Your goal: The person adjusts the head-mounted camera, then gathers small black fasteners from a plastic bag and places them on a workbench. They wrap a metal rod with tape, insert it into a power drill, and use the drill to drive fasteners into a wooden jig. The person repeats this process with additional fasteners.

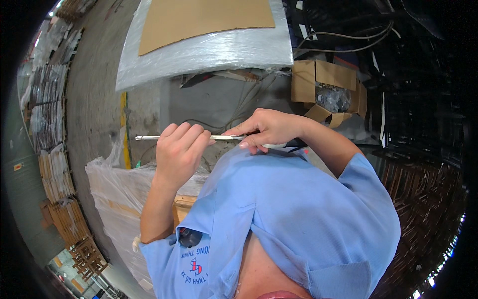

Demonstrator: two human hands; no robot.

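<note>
A slim white-and-silver rod (pixel 148 138) lies level across the front of my body, its metal tip sticking out to the left. My left hand (pixel 180 148) is closed round it near that end, fingers wrapped over the top. At the rod's other end my right hand (pixel 269 128) grips it between thumb and fingers, the index finger stretched along it. A rounded white piece (pixel 274 146) shows just below the right hand; whether it belongs to the rod I cannot tell.
Ahead stands a plastic-wrapped stack (pixel 209 50) with a cardboard sheet (pixel 209 22) on top. An open carton (pixel 303 82) holding clear plastic is at right, near cables (pixel 348 50). A wrapped pallet load (pixel 119 192) sits at lower left. Stacked boards (pixel 47 109) line the far left.
</note>
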